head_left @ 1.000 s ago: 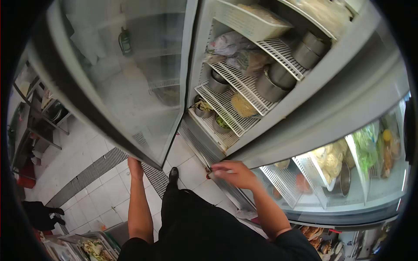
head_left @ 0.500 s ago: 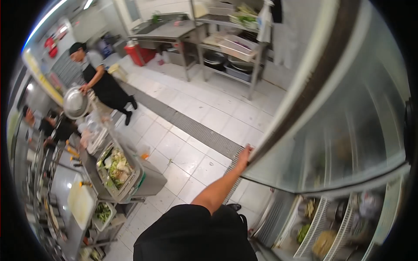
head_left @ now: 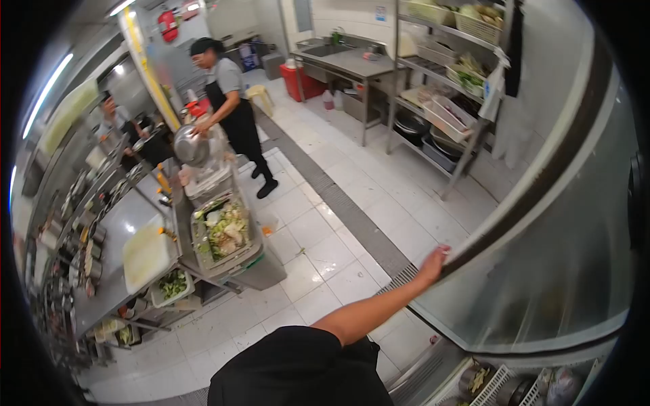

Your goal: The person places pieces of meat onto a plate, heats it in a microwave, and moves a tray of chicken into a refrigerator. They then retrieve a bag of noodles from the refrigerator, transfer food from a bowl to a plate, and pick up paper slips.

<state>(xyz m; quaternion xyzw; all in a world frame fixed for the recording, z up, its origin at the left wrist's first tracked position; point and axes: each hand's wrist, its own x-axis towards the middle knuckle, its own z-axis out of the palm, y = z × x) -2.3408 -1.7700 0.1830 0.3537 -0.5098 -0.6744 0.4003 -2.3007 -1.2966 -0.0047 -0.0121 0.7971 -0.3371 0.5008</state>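
My left hand (head_left: pixel 431 265) is at the free edge of the glass fridge door (head_left: pixel 542 271), its fingers closed around the frame. My bare forearm reaches out to it from a black sleeve (head_left: pixel 284 365). The door stands swung open on my right, its pane hazy. Below it, at the lower right, part of the fridge inside shows, with white wire racks (head_left: pixel 501 386), a metal container of cut food (head_left: pixel 477 379) and a plastic bag (head_left: pixel 563 387). My right hand is out of view.
A grey bin (head_left: pixel 267 271) under a tray of vegetable scraps (head_left: pixel 227 230) stands left of centre. Beyond it a co-worker (head_left: pixel 230 101) holds a metal bowl (head_left: pixel 191 145). A steel counter carries a cutting board (head_left: pixel 145 257). A shelf rack (head_left: pixel 447 71) and sink table (head_left: pixel 352 61) line the back.
My view has turned so the room shifts right and more of the left side shows. The door edge and my left hand appear farther right and slightly lower. Less of the fridge inside shows.
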